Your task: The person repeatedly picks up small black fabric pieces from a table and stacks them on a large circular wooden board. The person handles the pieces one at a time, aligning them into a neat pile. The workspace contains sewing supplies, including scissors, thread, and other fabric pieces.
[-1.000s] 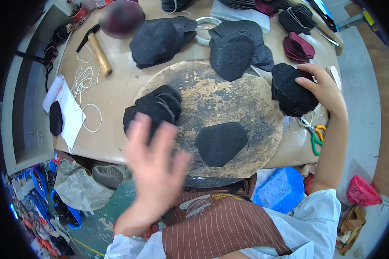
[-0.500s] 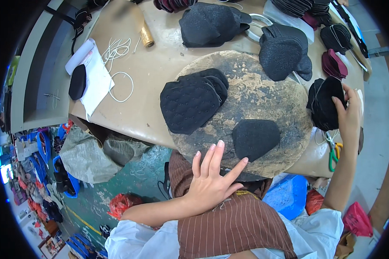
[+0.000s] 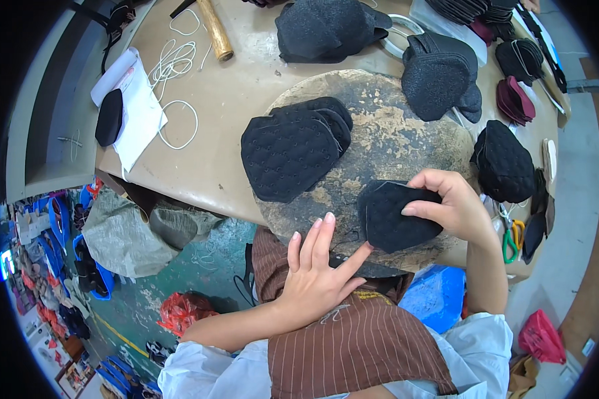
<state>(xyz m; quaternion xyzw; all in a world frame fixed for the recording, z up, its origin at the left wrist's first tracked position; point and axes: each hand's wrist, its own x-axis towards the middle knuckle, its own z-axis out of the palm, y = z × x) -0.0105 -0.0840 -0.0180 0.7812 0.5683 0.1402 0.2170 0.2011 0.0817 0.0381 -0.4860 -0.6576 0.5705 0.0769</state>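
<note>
Your right grip point(image 3: 451, 207) is pinched on a black, quilted, angular fabric piece point(image 3: 394, 223) over a round, scuffed, tan-and-grey slab point(image 3: 396, 143); left of it, your left grip point(image 3: 318, 271) is splayed, one fingertip at the piece's corner.

The right grip point(image 3: 452, 206) is pinching a quilted black piece point(image 3: 398, 229) over a round wooden block point(image 3: 406, 146) — the left grip point(image 3: 313, 269) is holding a fingertip at the piece's corner — a black stack point(image 3: 289, 156) lying left.
</note>
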